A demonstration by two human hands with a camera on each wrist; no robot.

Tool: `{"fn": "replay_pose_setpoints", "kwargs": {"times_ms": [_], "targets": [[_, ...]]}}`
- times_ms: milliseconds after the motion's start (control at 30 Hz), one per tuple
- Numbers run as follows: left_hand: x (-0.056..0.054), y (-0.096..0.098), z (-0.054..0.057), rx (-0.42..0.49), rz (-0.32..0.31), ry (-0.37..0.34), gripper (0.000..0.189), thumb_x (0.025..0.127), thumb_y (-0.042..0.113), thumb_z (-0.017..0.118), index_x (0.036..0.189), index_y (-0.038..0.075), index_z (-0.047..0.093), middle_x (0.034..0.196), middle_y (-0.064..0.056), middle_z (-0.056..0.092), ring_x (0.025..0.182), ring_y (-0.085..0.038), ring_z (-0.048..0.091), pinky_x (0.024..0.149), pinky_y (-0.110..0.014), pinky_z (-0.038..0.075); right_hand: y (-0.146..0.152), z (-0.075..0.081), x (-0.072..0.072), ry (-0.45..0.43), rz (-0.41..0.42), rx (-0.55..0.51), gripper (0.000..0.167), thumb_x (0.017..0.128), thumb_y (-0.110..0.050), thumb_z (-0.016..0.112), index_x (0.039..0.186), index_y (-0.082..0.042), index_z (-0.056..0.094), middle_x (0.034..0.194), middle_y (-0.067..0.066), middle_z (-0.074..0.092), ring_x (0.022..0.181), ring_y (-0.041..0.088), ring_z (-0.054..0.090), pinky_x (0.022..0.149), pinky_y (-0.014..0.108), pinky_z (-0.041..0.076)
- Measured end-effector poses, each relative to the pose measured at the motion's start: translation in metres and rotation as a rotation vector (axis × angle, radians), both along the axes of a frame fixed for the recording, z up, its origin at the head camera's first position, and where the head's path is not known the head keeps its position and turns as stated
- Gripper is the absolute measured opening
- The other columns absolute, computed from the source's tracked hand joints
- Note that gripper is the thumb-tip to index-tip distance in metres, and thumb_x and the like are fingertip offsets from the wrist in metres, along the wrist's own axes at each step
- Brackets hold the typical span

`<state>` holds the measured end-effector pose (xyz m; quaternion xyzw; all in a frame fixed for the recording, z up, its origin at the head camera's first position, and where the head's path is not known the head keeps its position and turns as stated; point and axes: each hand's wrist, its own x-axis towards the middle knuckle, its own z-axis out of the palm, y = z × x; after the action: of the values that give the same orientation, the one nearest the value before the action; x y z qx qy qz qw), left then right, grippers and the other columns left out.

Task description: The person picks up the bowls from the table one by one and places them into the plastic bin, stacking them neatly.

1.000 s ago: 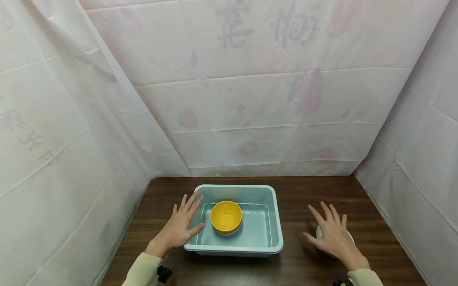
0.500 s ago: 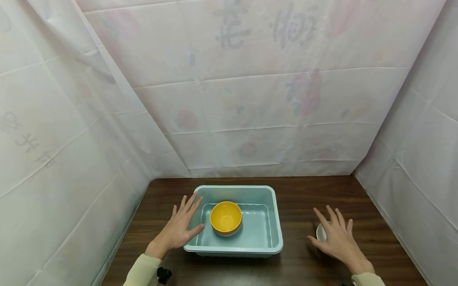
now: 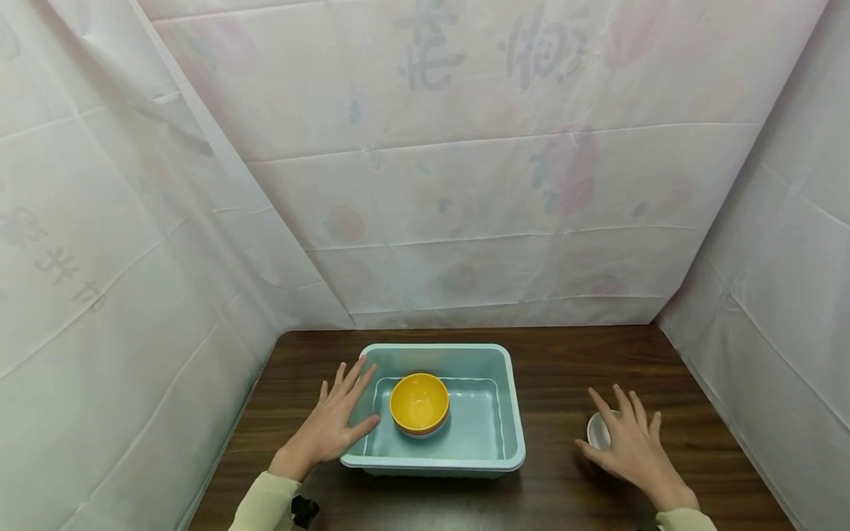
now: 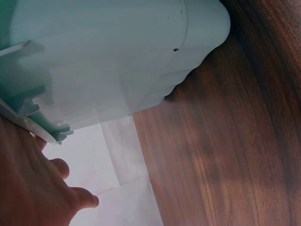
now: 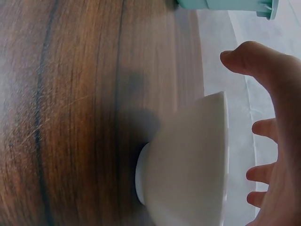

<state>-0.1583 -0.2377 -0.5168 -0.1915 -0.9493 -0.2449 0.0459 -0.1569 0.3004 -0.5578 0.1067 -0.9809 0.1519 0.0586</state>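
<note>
A yellow bowl (image 3: 420, 403) sits in the left half of a pale blue-green plastic basin (image 3: 474, 428), stacked on at least one other bowl whose rim shows beneath. My left hand (image 3: 330, 424) is spread over the basin's left edge, fingers straight; in the left wrist view the hand (image 4: 37, 183) lies by the rim. At the right, a white bowl (image 3: 599, 434) stands upright on the table, partly hidden under my right hand (image 3: 627, 446). The right wrist view shows that hand's spread fingers above the rim of the white bowl (image 5: 188, 165), apart from it.
The dark wood-grain table (image 3: 551, 487) carries the basin and the white bowl. White printed sheets (image 3: 505, 265) hang behind the table and along both sides.
My right hand has shifted slightly to the right and nearer, uncovering more of the white bowl's left side. The left hand, basin and yellow bowl have stayed in place.
</note>
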Motion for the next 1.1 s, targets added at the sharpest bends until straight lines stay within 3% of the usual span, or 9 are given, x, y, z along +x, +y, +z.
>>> {"fn": "replay_pose_setpoints", "kwargs": {"times_ms": [300, 600, 967, 1100], "targets": [[0.001, 0.000, 0.000, 0.000, 0.004, -0.008, 0.083, 0.099, 0.052, 0.060, 0.167, 0.023, 0.021, 0.175, -0.008, 0.010, 0.157, -0.050, 0.005, 0.108, -0.087, 0.010, 0.004, -0.005, 0.001, -0.036, -0.019, 0.005, 0.099, 0.081, -0.061, 0.078, 0.156, -0.009, 0.040, 0.155, 0.040, 0.025, 0.138, 0.068, 0.022, 0.093, 0.095, 0.013], [0.001, 0.000, 0.001, 0.003, 0.007, -0.013, 0.083, 0.100, 0.052, 0.059, 0.167, 0.028, 0.016, 0.175, -0.008, 0.009, 0.157, -0.051, 0.005, 0.108, -0.087, 0.009, 0.006, -0.008, 0.002, -0.080, -0.031, 0.002, 0.100, 0.081, -0.064, 0.077, 0.155, -0.007, 0.041, 0.156, 0.041, 0.024, 0.139, 0.068, 0.021, 0.093, 0.095, 0.013], [0.000, 0.000, 0.001, 0.013, 0.002, -0.024, 0.084, 0.099, 0.052, 0.060, 0.167, 0.023, 0.021, 0.175, -0.005, 0.007, 0.157, -0.049, 0.005, 0.109, -0.086, 0.009, 0.006, -0.010, 0.003, -0.071, -0.027, 0.012, 0.099, 0.080, -0.064, 0.077, 0.154, -0.007, 0.043, 0.155, 0.040, 0.026, 0.137, 0.068, 0.025, 0.093, 0.092, 0.022], [0.000, 0.000, 0.001, 0.016, 0.002, -0.026, 0.083, 0.099, 0.052, 0.061, 0.167, 0.025, 0.020, 0.175, -0.005, 0.008, 0.157, -0.049, 0.005, 0.109, -0.086, 0.009, 0.006, -0.012, 0.003, -0.058, -0.030, 0.009, 0.097, 0.080, -0.063, 0.078, 0.152, -0.007, 0.045, 0.155, 0.041, 0.028, 0.136, 0.069, 0.027, 0.092, 0.092, 0.025]]}}
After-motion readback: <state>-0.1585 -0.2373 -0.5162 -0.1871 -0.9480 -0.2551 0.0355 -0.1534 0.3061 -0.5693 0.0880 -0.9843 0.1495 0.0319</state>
